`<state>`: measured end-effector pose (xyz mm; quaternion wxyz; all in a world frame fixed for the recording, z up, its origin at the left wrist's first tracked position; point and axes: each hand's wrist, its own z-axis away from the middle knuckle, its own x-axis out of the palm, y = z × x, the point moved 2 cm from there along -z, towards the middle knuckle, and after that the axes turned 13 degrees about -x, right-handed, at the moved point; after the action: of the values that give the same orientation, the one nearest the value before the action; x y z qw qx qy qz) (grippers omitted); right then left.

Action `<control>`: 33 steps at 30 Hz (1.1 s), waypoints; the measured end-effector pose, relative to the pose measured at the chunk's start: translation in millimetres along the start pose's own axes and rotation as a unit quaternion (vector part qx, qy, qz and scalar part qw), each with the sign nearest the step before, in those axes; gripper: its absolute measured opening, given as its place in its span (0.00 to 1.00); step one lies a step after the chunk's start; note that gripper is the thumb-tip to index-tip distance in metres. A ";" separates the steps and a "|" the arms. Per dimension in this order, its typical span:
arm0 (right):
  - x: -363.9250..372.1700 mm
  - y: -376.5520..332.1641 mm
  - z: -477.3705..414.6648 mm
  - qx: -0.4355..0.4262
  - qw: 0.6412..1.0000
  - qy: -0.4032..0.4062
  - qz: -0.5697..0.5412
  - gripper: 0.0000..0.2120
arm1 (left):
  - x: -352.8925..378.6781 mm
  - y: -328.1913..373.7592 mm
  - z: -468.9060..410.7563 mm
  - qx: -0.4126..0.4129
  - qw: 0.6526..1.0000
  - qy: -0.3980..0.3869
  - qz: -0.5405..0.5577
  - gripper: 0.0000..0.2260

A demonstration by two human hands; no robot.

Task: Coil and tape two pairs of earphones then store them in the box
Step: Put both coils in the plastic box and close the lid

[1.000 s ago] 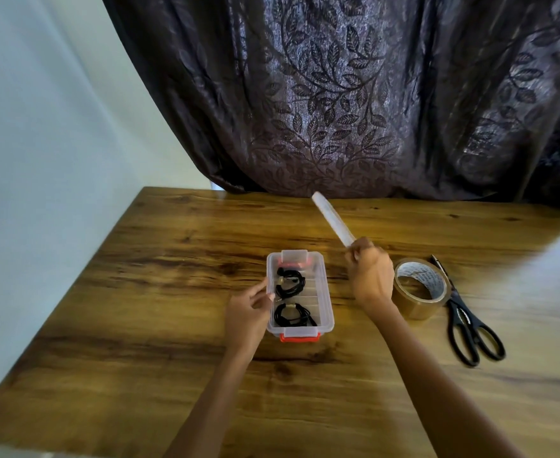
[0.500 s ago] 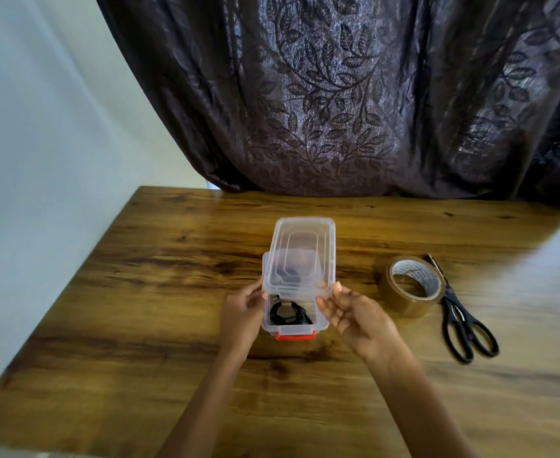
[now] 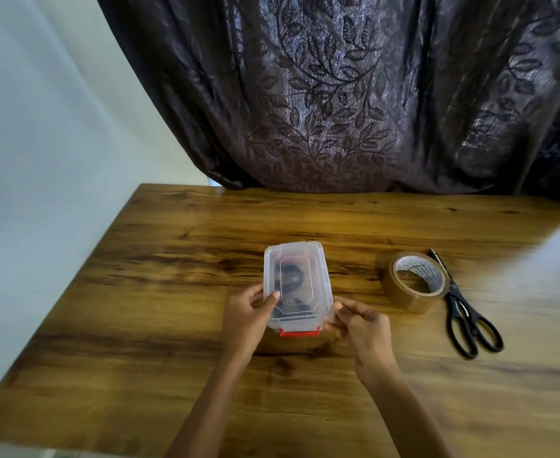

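Two bare hands flank a small, clear plastic box with rounded corners, its translucent lid lying on top and a red latch at the near end. Dark coiled earphones show blurred through the lid. The left hand grasps the box's 9 o'clock side, thumb on the lid; the right hand pinches the 4 o'clock corner. On the glossy wood-grain surface, toward 3 o'clock, sit a brown tape roll and black scissors.

Table: box, tape, scissors.
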<state>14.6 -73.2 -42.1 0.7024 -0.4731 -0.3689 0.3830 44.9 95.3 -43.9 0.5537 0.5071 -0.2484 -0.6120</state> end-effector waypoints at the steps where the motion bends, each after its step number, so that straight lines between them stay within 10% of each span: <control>1: 0.2 1.0 0.2 -0.023 0.999 0.007 0.036 0.06 | 0.9 -0.7 -0.3 0.000 1.000 0.006 -0.001 0.20; 6: 1.8 3.1 1.1 -0.123 0.974 0.011 0.189 0.06 | 4.7 -2.2 -2.0 0.010 1.000 0.019 -0.013 0.22; 20: -4.2 19.1 -19.3 -0.098 0.981 -0.030 0.167 0.12 | 8.4 -9.4 -8.6 -0.012 0.999 0.040 0.003 0.18; 24: -8.8 23.1 -9.6 -0.320 0.890 -0.099 0.311 0.18 | 8.3 -11.6 -10.3 -0.018 1.000 0.021 0.001 0.17; 29: -24.9 42.5 -12.9 -0.485 0.686 -0.231 0.491 0.37 | 7.4 -11.2 -12.2 -0.023 1.000 0.006 0.000 0.17; 33: -28.8 42.0 -24.1 -0.560 0.602 -0.219 0.525 0.31 | 7.4 -10.8 -11.9 -0.023 1.000 0.001 0.002 0.17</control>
<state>15.4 -97.1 -93.2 -0.1236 -0.7880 -0.3423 0.4965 51.9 94.3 -60.1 0.5666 0.4948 -0.2344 -0.6158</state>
